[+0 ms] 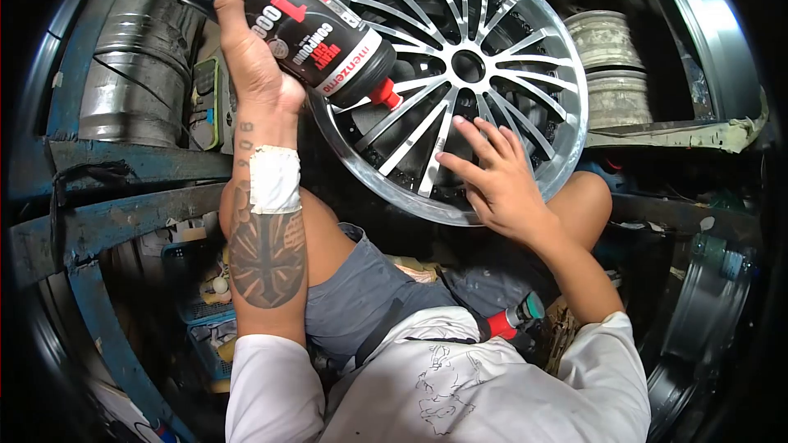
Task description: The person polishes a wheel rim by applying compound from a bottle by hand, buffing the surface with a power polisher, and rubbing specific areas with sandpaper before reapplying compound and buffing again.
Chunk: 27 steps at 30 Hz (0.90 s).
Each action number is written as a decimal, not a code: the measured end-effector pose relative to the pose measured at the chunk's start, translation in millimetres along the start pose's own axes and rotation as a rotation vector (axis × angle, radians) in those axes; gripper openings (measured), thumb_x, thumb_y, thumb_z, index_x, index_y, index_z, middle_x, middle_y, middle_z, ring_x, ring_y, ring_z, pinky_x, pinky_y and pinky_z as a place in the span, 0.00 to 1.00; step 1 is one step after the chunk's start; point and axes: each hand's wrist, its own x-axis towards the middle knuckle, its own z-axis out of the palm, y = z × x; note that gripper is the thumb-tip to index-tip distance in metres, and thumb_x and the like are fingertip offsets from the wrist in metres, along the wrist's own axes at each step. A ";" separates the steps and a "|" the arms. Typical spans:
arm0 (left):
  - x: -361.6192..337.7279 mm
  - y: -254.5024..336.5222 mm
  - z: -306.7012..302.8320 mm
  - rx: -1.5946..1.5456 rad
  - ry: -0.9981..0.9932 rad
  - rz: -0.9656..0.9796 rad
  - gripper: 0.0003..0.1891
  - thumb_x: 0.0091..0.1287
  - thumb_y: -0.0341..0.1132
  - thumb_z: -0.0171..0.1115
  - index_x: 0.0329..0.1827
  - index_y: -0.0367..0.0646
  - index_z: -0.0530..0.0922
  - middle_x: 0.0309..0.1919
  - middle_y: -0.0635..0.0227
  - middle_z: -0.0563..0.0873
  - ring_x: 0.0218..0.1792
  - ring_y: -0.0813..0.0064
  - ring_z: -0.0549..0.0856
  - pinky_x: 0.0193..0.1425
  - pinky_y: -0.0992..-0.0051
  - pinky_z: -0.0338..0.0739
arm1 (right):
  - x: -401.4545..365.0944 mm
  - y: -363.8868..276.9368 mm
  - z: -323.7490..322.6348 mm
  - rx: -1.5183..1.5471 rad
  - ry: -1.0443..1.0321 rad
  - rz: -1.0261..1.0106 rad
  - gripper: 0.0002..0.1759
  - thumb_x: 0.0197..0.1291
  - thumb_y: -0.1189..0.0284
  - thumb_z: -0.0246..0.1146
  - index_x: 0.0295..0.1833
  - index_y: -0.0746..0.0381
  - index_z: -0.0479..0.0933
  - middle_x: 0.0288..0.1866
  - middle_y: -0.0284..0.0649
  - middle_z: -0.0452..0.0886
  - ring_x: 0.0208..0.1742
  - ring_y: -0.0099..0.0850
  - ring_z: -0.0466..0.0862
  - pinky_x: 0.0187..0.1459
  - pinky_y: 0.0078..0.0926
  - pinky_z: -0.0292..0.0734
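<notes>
My left hand (249, 53) is wrapped round a black bottle of polishing compound (324, 43) with a red nozzle. The bottle is tilted, its nozzle pointing down and to the right over the spokes of an alloy wheel rim (420, 138). Shiny metal spokes with dark gaps fan out from the rim's centre hole. My right hand (499, 176) has its fingers spread over the lower spokes, holding nothing. Its fingertips are at or just above a spoke; contact is hard to make out. A white patch is stuck on my left forearm.
More wheel rims stand on blue metal racks at the left (135, 82) and right (603, 41). Blue baskets (201, 312) with small items sit at lower left. A red and black tool with a green end (517, 317) lies by my lap.
</notes>
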 end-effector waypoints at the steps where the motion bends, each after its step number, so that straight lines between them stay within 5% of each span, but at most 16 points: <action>1: -0.9 1.4 1.5 0.002 0.008 -0.011 0.32 0.72 0.63 0.64 0.58 0.38 0.80 0.46 0.60 0.91 0.44 0.65 0.92 0.54 0.62 0.90 | 0.1 4.5 3.8 -0.133 -0.046 -0.057 0.30 0.59 0.74 0.64 0.69 0.45 0.81 0.86 0.37 0.64 0.84 0.45 0.64 0.81 0.58 0.53; 3: 0.1 2.5 0.4 -0.009 0.007 -0.034 0.31 0.73 0.63 0.62 0.54 0.38 0.81 0.43 0.59 0.90 0.42 0.65 0.92 0.52 0.62 0.89 | 1.3 9.0 16.3 -0.350 -0.117 -0.160 0.30 0.61 0.70 0.63 0.70 0.37 0.80 0.88 0.26 0.61 0.87 0.38 0.60 0.83 0.59 0.47; 7: 2.7 0.0 -2.2 -0.002 0.043 -0.063 0.31 0.74 0.63 0.60 0.52 0.38 0.82 0.40 0.59 0.90 0.41 0.63 0.91 0.51 0.61 0.89 | 22.5 20.6 12.2 -0.656 -0.116 -0.137 0.38 0.64 0.68 0.61 0.79 0.28 0.69 0.91 0.24 0.52 0.89 0.36 0.55 0.86 0.59 0.38; 8: 4.6 0.5 -5.1 0.009 0.036 -0.066 0.31 0.73 0.63 0.61 0.53 0.38 0.82 0.42 0.59 0.91 0.42 0.63 0.92 0.52 0.61 0.89 | 25.3 25.7 9.4 -0.526 -0.064 -0.085 0.47 0.57 0.77 0.61 0.81 0.26 0.67 0.90 0.28 0.56 0.88 0.40 0.56 0.86 0.56 0.41; 10: 7.7 2.8 -11.3 0.027 0.029 -0.070 0.32 0.73 0.62 0.62 0.56 0.37 0.81 0.44 0.57 0.91 0.44 0.63 0.92 0.54 0.61 0.89 | 24.7 24.7 -3.1 -0.442 -0.076 -0.072 0.48 0.57 0.78 0.61 0.80 0.25 0.67 0.90 0.30 0.56 0.88 0.41 0.56 0.86 0.57 0.41; 15: 2.9 4.0 -3.4 0.028 0.199 -0.043 0.34 0.70 0.63 0.65 0.62 0.41 0.78 0.46 0.62 0.90 0.43 0.63 0.91 0.53 0.60 0.89 | 0.1 27.4 10.9 -0.360 -0.277 -0.250 0.48 0.55 0.74 0.67 0.79 0.21 0.67 0.91 0.29 0.52 0.88 0.42 0.56 0.83 0.61 0.50; 18: 10.4 7.9 -17.9 0.040 -0.002 -0.126 0.31 0.74 0.61 0.62 0.56 0.37 0.82 0.44 0.56 0.91 0.44 0.61 0.92 0.55 0.60 0.89 | 7.3 36.1 5.3 -0.361 -0.267 -0.257 0.48 0.56 0.76 0.65 0.79 0.21 0.68 0.91 0.29 0.52 0.88 0.44 0.57 0.84 0.60 0.51; 24: 10.7 6.6 -19.2 -0.005 0.093 -0.162 0.30 0.75 0.61 0.60 0.58 0.39 0.82 0.49 0.58 0.91 0.49 0.60 0.91 0.58 0.55 0.88 | 10.4 31.0 19.0 -0.310 -0.316 -0.408 0.43 0.61 0.73 0.63 0.78 0.20 0.68 0.91 0.28 0.51 0.88 0.41 0.57 0.84 0.59 0.51; 26: 10.8 6.5 -21.0 -0.025 0.086 -0.186 0.30 0.75 0.61 0.59 0.58 0.39 0.82 0.50 0.58 0.90 0.50 0.60 0.91 0.59 0.55 0.88 | 12.8 35.6 13.4 -0.233 -0.295 -0.359 0.49 0.56 0.77 0.64 0.78 0.18 0.66 0.90 0.29 0.53 0.87 0.42 0.58 0.84 0.58 0.52; 27: 9.9 6.1 -21.1 -0.043 0.093 -0.197 0.31 0.76 0.62 0.58 0.57 0.39 0.82 0.49 0.58 0.91 0.50 0.60 0.91 0.59 0.56 0.88 | 17.1 38.1 5.3 -0.418 -0.286 -0.370 0.44 0.59 0.71 0.64 0.78 0.19 0.68 0.91 0.28 0.51 0.87 0.40 0.58 0.83 0.58 0.52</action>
